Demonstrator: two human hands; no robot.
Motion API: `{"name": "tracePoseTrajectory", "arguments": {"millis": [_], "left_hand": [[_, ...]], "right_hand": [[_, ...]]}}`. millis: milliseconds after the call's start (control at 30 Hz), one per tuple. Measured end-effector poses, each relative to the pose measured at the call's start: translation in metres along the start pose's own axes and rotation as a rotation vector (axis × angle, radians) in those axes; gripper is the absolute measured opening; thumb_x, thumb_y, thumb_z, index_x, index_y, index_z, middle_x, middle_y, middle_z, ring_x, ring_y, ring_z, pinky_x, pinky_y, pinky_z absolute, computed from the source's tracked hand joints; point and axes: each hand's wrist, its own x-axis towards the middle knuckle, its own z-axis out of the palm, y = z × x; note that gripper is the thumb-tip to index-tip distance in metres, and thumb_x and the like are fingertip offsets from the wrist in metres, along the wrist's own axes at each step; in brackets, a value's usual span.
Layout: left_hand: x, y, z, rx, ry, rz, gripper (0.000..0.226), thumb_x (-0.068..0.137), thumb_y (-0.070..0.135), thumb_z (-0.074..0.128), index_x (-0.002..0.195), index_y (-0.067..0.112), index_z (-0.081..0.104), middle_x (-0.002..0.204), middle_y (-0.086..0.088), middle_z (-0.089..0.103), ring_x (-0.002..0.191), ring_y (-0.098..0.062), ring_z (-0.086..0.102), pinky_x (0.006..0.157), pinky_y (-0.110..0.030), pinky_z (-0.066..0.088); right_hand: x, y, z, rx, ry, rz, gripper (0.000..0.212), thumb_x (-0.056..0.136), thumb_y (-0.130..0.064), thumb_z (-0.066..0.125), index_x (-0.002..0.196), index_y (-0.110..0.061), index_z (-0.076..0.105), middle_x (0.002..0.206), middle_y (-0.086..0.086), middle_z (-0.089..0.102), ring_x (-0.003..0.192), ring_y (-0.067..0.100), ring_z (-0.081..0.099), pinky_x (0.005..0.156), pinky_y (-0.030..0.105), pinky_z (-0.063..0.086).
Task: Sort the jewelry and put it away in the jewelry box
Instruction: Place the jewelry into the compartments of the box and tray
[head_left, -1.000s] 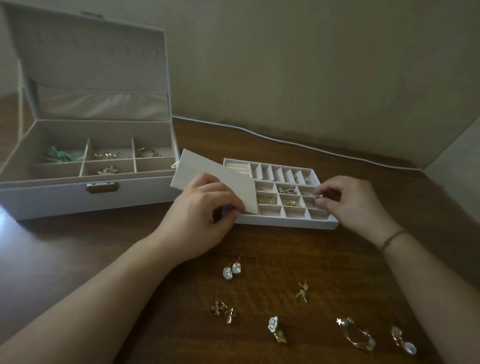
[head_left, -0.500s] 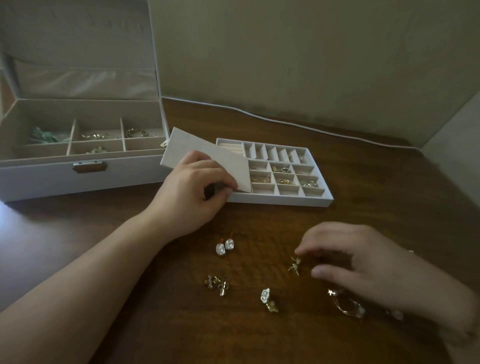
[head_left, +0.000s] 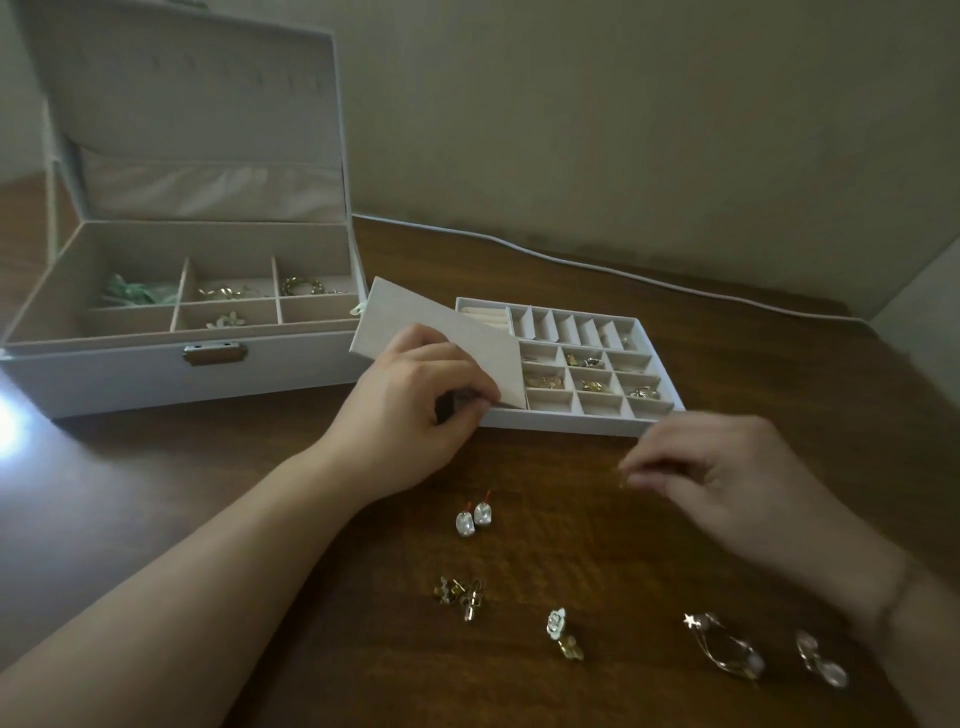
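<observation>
Jewelry box (head_left: 156, 374) sits wide open at the far left of the worktop (head_left: 519, 545), a few pieces in its compartments. Beside it lies the divided tray (head_left: 587, 418), where the left hand (head_left: 415, 405) grips the tilted flap (head_left: 441, 338), thumb under its corner and fingers curled over the top. Right hand (head_left: 727, 478) hovers in front of the tray's near edge, blurred, fingertips pressed together on a small gold earring (head_left: 622, 480). On the wood nearer the person: pearl earrings (head_left: 472, 518), gold studs (head_left: 460, 595), a flower earring (head_left: 561, 631) and two hoop pieces (head_left: 727, 649).
</observation>
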Motion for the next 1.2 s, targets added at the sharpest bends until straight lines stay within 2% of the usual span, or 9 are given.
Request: {"name": "tracePoseTrajectory", "arguments": {"millis": [167, 333, 433, 600, 700, 867, 967, 1100, 1200], "left_hand": [[0.001, 0.0, 0.0, -0.004, -0.001, 0.007, 0.014, 0.091, 0.025, 0.069, 0.101, 0.028, 0.076, 0.102, 0.017, 0.069, 0.108, -0.008, 0.049, 0.086, -0.028, 0.049], [0.0, 0.002, 0.0, -0.009, 0.001, 0.008, 0.013, 0.09, 0.022, 0.071, 0.101, 0.027, 0.077, 0.102, 0.015, 0.07, 0.108, -0.011, 0.05, 0.085, -0.036, 0.053], [0.0, 0.002, 0.0, -0.017, 0.0, 0.004, 0.014, 0.091, 0.021, 0.072, 0.102, 0.026, 0.078, 0.103, 0.014, 0.071, 0.108, -0.012, 0.051, 0.084, -0.038, 0.054], [0.0, 0.004, 0.0, -0.007, -0.003, 0.014, 0.013, 0.091, 0.02, 0.072, 0.102, 0.025, 0.078, 0.103, 0.012, 0.072, 0.108, -0.013, 0.051, 0.084, -0.035, 0.053], [0.0, 0.004, -0.001, 0.007, -0.013, 0.015, 0.015, 0.09, 0.025, 0.068, 0.102, 0.025, 0.077, 0.104, 0.012, 0.071, 0.109, -0.012, 0.05, 0.086, -0.032, 0.05], [0.001, 0.004, 0.0, 0.024, -0.005, 0.009, 0.014, 0.09, 0.022, 0.069, 0.102, 0.026, 0.076, 0.102, 0.012, 0.07, 0.109, -0.013, 0.05, 0.086, -0.031, 0.047], [0.001, 0.004, 0.0, 0.022, 0.002, 0.005, 0.013, 0.09, 0.02, 0.069, 0.1, 0.025, 0.077, 0.1, 0.01, 0.071, 0.109, -0.015, 0.051, 0.085, -0.036, 0.049], [0.0, 0.004, 0.0, 0.027, -0.001, 0.004, 0.013, 0.089, 0.019, 0.07, 0.099, 0.025, 0.076, 0.1, 0.01, 0.07, 0.108, -0.015, 0.051, 0.086, -0.036, 0.047], [0.0, 0.004, 0.0, 0.031, -0.001, -0.008, 0.013, 0.089, 0.02, 0.07, 0.099, 0.028, 0.074, 0.1, 0.014, 0.067, 0.11, -0.012, 0.049, 0.086, -0.029, 0.043]], "right_hand": [[0.082, 0.034, -0.014, 0.188, 0.271, 0.32, 0.012, 0.081, -0.023, 0.076, 0.084, -0.034, 0.073, 0.076, -0.016, 0.07, 0.072, -0.007, 0.064, 0.059, 0.007, 0.044], [0.139, 0.058, 0.004, 0.236, 0.267, 0.507, 0.003, 0.083, -0.021, 0.076, 0.08, -0.023, 0.075, 0.072, -0.002, 0.072, 0.069, 0.013, 0.069, 0.06, 0.025, 0.056], [0.149, 0.065, 0.01, 0.24, 0.238, 0.547, 0.003, 0.084, -0.021, 0.074, 0.086, -0.019, 0.076, 0.072, -0.001, 0.071, 0.066, 0.012, 0.066, 0.062, 0.028, 0.057], [0.118, 0.061, -0.01, 0.261, 0.431, 0.434, 0.009, 0.088, -0.025, 0.069, 0.09, -0.033, 0.07, 0.086, -0.014, 0.067, 0.085, 0.001, 0.061, 0.065, 0.015, 0.042], [0.063, 0.041, -0.03, 0.177, 0.288, 0.347, 0.006, 0.086, -0.038, 0.067, 0.089, -0.043, 0.069, 0.089, -0.02, 0.067, 0.085, -0.007, 0.06, 0.067, 0.016, 0.041], [-0.048, 0.001, -0.034, 0.052, -0.218, 0.188, 0.038, 0.076, -0.064, 0.053, 0.114, -0.061, 0.053, 0.115, -0.036, 0.054, 0.106, -0.011, 0.052, 0.076, 0.021, 0.048], [-0.088, -0.004, -0.017, -0.068, -0.378, 0.213, 0.046, 0.068, -0.082, 0.034, 0.112, -0.071, 0.041, 0.124, -0.049, 0.03, 0.118, -0.021, 0.033, 0.088, 0.012, 0.04], [-0.113, -0.013, 0.007, -0.12, -0.218, 0.294, 0.046, 0.062, -0.085, 0.023, 0.104, -0.072, 0.034, 0.114, -0.045, 0.032, 0.114, -0.02, 0.029, 0.088, 0.014, 0.039], [-0.121, -0.016, 0.023, -0.145, 0.067, 0.256, 0.024, 0.078, -0.06, 0.058, 0.098, -0.05, 0.067, 0.09, -0.03, 0.054, 0.089, -0.004, 0.054, 0.073, 0.02, 0.043]]}}
